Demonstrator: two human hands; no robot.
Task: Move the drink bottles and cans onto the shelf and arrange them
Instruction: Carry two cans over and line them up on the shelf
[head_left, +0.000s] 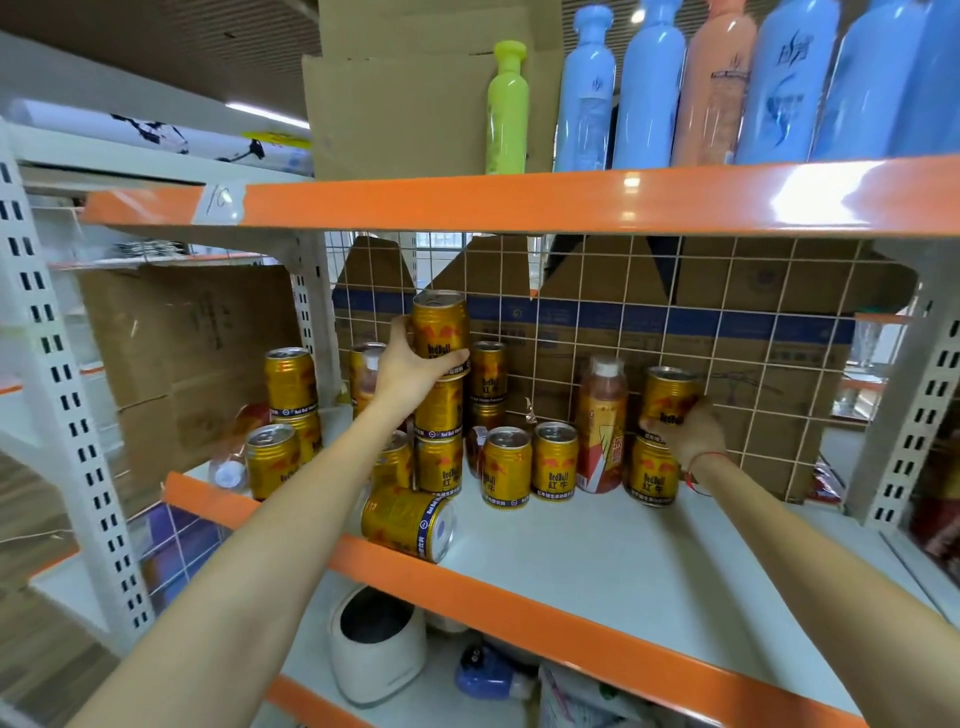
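We grip the top can (440, 325) in our left hand (410, 366), another can (670, 395) in our right hand (688, 434); stiff, smooth, slippery metal, best held mid-body.

Gold Red Bull cans (506, 465) stand upright on the white shelf (597, 551), some stacked; one can (410, 522) lies sideways at the near edge. A tea bottle (602, 423) stands right.

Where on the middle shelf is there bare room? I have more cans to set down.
Bare shelf board lies in front of the standing cans, from the tipped can across to the right upright. The back left is crowded: the left hand grips a can on top of a stack, and the right hand grips another.
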